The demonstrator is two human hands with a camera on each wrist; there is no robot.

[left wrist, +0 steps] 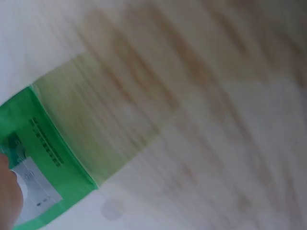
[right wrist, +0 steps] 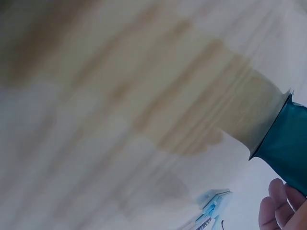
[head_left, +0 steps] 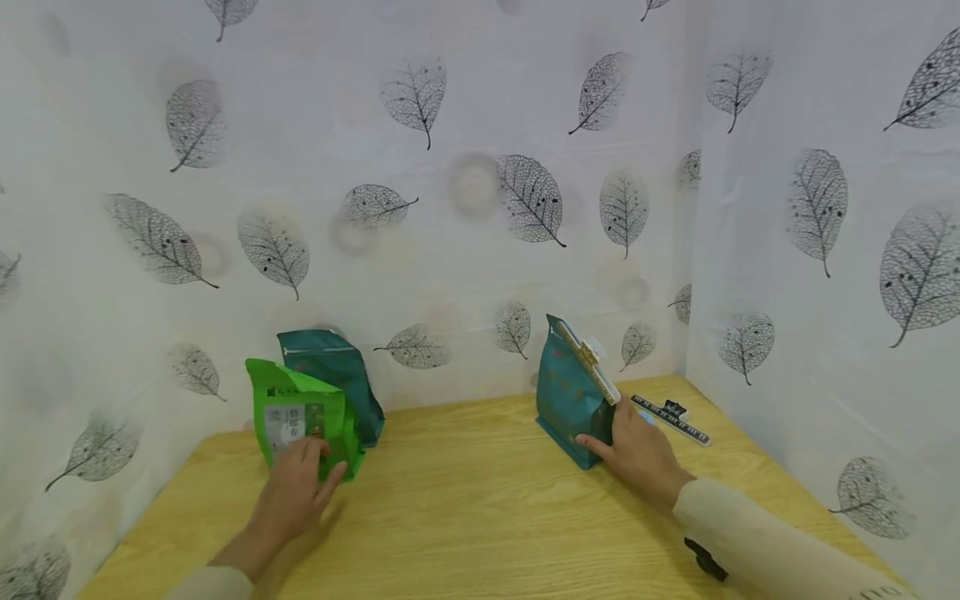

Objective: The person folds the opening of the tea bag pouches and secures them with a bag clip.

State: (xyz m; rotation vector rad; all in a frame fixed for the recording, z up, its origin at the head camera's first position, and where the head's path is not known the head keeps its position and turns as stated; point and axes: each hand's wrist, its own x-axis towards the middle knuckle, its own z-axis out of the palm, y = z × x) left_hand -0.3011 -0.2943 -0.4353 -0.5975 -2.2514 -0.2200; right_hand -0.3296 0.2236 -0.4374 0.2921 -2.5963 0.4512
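The left hand (head_left: 296, 492) lies on the front face of a bright green pouch (head_left: 300, 421), a glossy, crinkled foil bag with a white printed label, standing upright at the far left of the tabletop (head_left: 465, 508). Its fingers lie nearly straight over the label and the thumb is spread to the side, so the grip presses flat against the pouch and does not close round it. In the left wrist view the green pouch (left wrist: 43, 167) shows blurred, with a fingertip at its label. Just behind it stands a dark teal pouch (head_left: 333, 371), soft and rumpled at the top, touching or nearly touching the green one.

The right hand (head_left: 637, 454) holds the lower side of a second teal pouch (head_left: 570, 392), a flat-bottomed bag standing upright at the far right, its top folded and closed with a pale sealing clip (head_left: 592, 362). Its thumb lies on the near face and the fingers curl round the far edge. The right wrist view shows the teal corner (right wrist: 285, 143) and fingertips (right wrist: 278, 203) beside it.

A long dark sealing clip (head_left: 671, 417) lies flat near the right back corner. The tabletop is smooth, light wood grain. Leaf-printed white curtains (head_left: 465, 167) close it in at the back and on both sides; the broad middle between the pouches lies open to the near edge.
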